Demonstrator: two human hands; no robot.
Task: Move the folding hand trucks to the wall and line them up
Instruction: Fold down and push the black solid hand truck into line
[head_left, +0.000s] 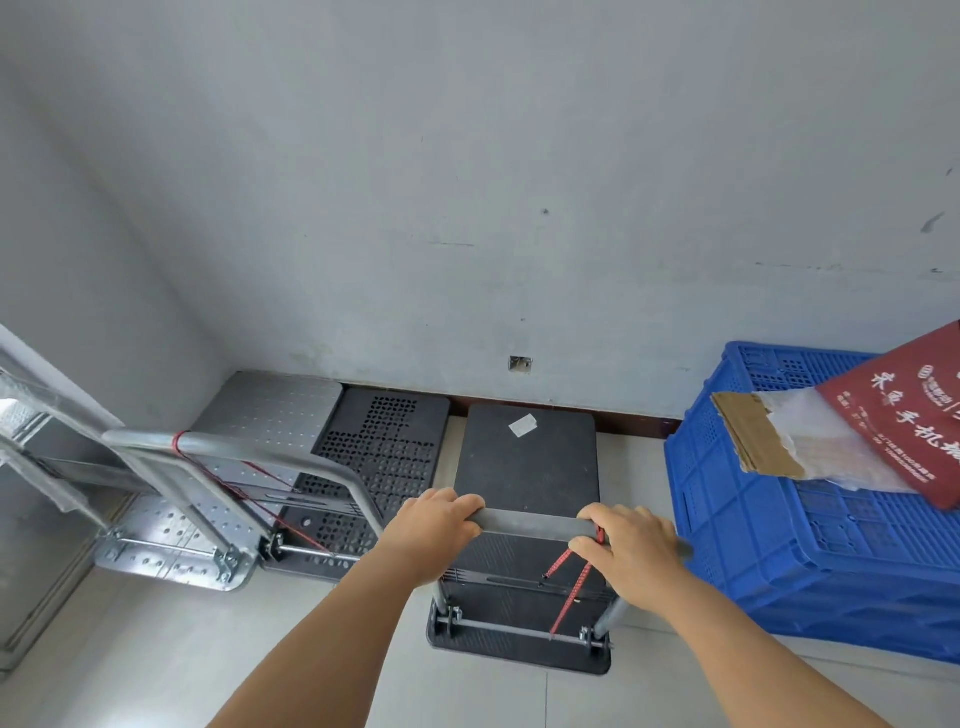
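Observation:
A black folding hand truck (527, 467) stands on the floor with its front edge near the wall (467, 208). Both of my hands grip its grey handle bar (535, 522): my left hand (434, 527) on the left end, my right hand (631, 545) on the right end. A red bungee cord (571, 587) hangs from the bar by my right hand. To the left, a black perforated hand truck (384, 457) and a silver metal hand truck (244, 457) sit side by side against the wall, each with a raised handle.
A big blue plastic crate (779, 545) stands close on the right, holding a red bag (909, 415) and cardboard (753, 441). A metal frame (31, 467) is at the far left. Pale tiled floor (260, 649) lies in front of the trucks.

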